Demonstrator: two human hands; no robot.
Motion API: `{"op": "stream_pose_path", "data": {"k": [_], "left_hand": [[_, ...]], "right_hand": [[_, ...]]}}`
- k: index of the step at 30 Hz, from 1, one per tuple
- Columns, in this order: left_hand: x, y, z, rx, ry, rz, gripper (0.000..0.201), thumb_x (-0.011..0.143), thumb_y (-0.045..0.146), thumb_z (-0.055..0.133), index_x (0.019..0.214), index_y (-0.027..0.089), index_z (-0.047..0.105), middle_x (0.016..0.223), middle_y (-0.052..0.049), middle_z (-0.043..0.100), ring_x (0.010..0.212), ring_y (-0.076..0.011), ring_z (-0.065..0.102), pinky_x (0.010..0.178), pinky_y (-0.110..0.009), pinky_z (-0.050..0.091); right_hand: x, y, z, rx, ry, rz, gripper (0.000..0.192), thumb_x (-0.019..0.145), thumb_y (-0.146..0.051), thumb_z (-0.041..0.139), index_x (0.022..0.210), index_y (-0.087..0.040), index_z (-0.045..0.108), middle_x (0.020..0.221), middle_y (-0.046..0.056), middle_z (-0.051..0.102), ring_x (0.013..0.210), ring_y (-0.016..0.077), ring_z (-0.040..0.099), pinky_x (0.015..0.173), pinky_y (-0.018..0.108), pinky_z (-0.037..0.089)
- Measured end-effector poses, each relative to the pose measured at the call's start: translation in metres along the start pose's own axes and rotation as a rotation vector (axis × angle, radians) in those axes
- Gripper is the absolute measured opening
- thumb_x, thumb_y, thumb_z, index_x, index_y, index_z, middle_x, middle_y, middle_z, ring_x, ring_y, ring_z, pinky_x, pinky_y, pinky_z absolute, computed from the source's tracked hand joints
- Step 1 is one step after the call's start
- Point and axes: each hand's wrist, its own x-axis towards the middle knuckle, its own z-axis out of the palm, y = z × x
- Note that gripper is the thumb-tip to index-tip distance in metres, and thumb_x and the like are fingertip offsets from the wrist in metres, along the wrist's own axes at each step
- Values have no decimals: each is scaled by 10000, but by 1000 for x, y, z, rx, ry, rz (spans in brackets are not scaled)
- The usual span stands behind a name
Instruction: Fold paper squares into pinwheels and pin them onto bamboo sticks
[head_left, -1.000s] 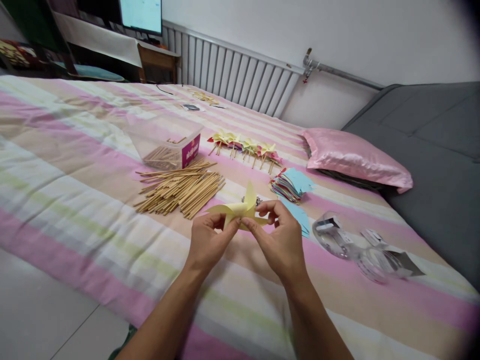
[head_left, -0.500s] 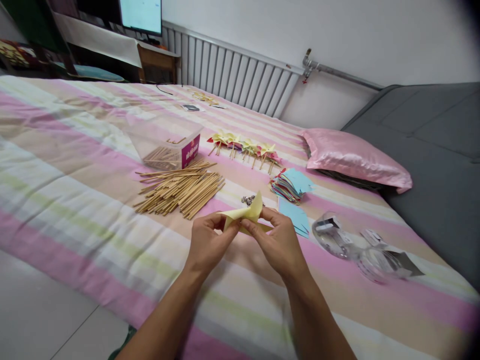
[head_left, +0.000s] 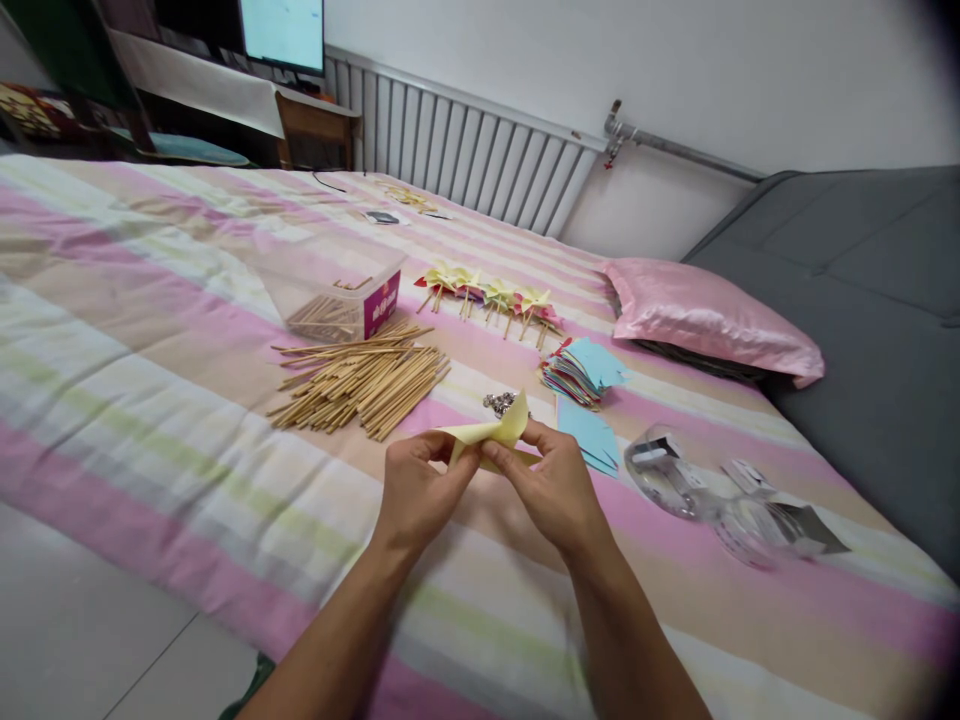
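Striped in pink, cream and green, the bed (head_left: 150, 330) carries all your materials. Your left hand (head_left: 420, 490) and your right hand (head_left: 555, 485) meet above its near edge, and each grip is pinching the yellow paper piece (head_left: 491, 435) between thumb and fingertips; one pointed flap stands up. Just behind the paper lies a small heap of metal pins (head_left: 500, 402). A pile of wooden sticks (head_left: 360, 380) lies to the left, near a clear plastic box (head_left: 337, 285). Blue paper sheets (head_left: 589, 435) lie to the right, and finished pinwheels (head_left: 491, 292) are in a row farther back.
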Motion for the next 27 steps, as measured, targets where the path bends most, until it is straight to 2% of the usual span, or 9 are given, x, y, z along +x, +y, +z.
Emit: {"op": "stream_pose_path", "data": {"k": [9, 20, 27], "left_hand": [[-2, 1, 1, -32, 1, -43, 109, 675, 244, 700, 663, 143, 740, 579, -17, 697, 531, -133, 597, 509, -209, 451], [-3, 0, 1, -23, 8, -30, 105, 672, 237, 698, 696, 143, 739, 600, -22, 702, 551, -137, 603, 516, -208, 446], [-2, 3, 1, -10, 44, 19, 152, 672, 210, 668, 530, 156, 664, 490, 13, 623, 459, -100, 528, 441, -188, 385]], "right_hand": [[0, 1, 2, 20, 0, 22, 134, 763, -253, 621, 828, -206, 728, 825, 40, 725, 839, 227, 646, 796, 380, 502], [1, 1, 2, 124, -56, 87, 180, 773, -242, 603, 898, -179, 715, 882, 52, 724, 871, 223, 657, 802, 361, 521], [1, -1, 4, 143, -44, 75, 123, 748, -216, 612, 813, -175, 707, 831, 45, 715, 873, 228, 655, 798, 359, 535]]}}
